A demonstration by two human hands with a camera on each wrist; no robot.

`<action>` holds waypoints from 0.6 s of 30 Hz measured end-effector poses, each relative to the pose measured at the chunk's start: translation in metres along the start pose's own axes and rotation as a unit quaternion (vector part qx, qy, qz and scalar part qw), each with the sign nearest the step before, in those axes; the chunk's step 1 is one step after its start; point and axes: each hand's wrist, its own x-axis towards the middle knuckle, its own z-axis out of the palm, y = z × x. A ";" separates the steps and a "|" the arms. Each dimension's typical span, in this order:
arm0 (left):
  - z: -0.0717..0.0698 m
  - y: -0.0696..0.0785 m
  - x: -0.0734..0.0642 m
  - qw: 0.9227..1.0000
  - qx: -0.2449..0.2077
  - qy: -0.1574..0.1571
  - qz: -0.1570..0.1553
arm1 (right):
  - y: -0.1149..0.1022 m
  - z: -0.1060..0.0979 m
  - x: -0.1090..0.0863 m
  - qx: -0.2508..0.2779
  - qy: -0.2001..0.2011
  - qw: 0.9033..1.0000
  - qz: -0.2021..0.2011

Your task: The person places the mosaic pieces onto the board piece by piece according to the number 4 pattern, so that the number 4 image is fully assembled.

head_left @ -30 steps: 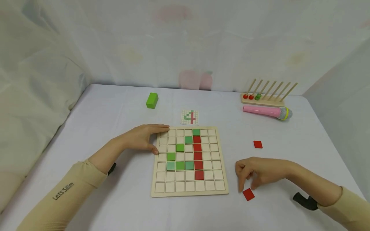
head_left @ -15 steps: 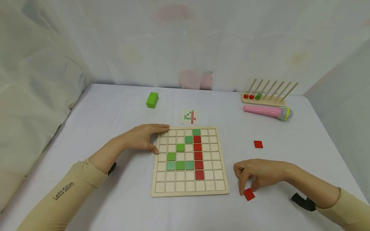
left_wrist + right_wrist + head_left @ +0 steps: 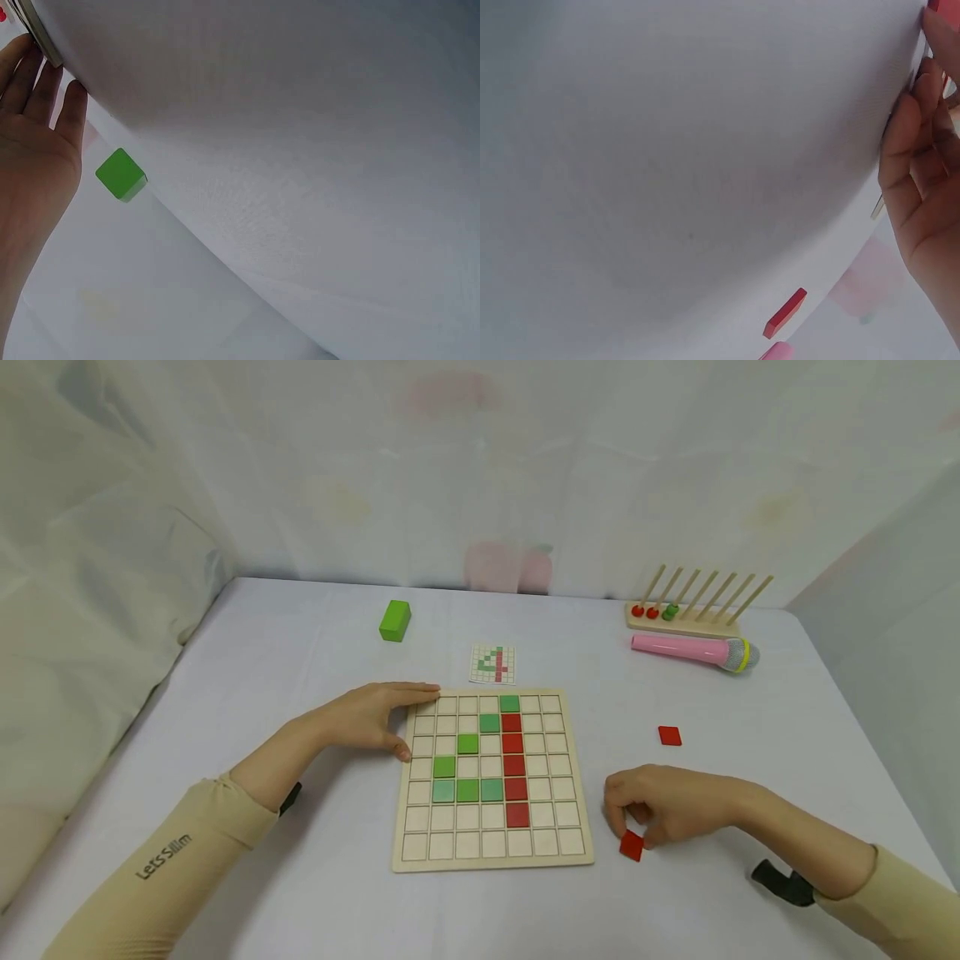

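Note:
My right hand (image 3: 671,803) pinches a red square tile (image 3: 632,846) between thumb and fingertip, low over the table to the right of the wooden grid board (image 3: 543,842). Green and red tiles sit in the board's squares, with a column of several red ones (image 3: 513,765) right of the middle. My left hand (image 3: 362,718) rests at the board's upper left edge, fingers fairly straight and thumb on the side. The left wrist view shows those fingertips (image 3: 73,94) by the board's edge. A second red tile (image 3: 670,735) lies beyond my right hand.
Behind the board lies a small card (image 3: 492,664) printed with a coloured grid. A green block (image 3: 395,621) stands at the back left. At the back right are a pink toy microphone (image 3: 690,650) and a wooden peg stand (image 3: 682,622) with red and green beads.
My right hand has moved slightly left and away from the table's front, drawing the nearer red tile along with it. The left hand and the board stay put.

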 end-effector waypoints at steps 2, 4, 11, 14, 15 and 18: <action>0.000 0.000 0.000 1.000 0.000 0.000 0.000 | 0.003 -0.001 0.001 0.004 0.020 1.000 -0.013; 0.000 0.000 0.000 1.000 0.002 0.000 -0.001 | 0.006 -0.003 0.002 0.006 0.039 0.999 -0.023; 0.000 0.000 -0.001 1.000 0.004 -0.003 -0.001 | 0.002 -0.014 0.007 0.003 0.080 0.997 0.013; 0.000 0.001 0.000 1.000 0.002 -0.002 -0.002 | 0.000 -0.021 0.013 -0.002 0.103 0.994 0.025; 0.000 0.001 0.000 1.000 0.002 -0.002 -0.002 | 0.000 -0.023 0.015 -0.002 0.112 0.993 0.026; 0.000 0.001 0.000 1.000 0.002 -0.002 -0.001 | -0.001 -0.029 0.022 -0.002 0.136 0.990 0.025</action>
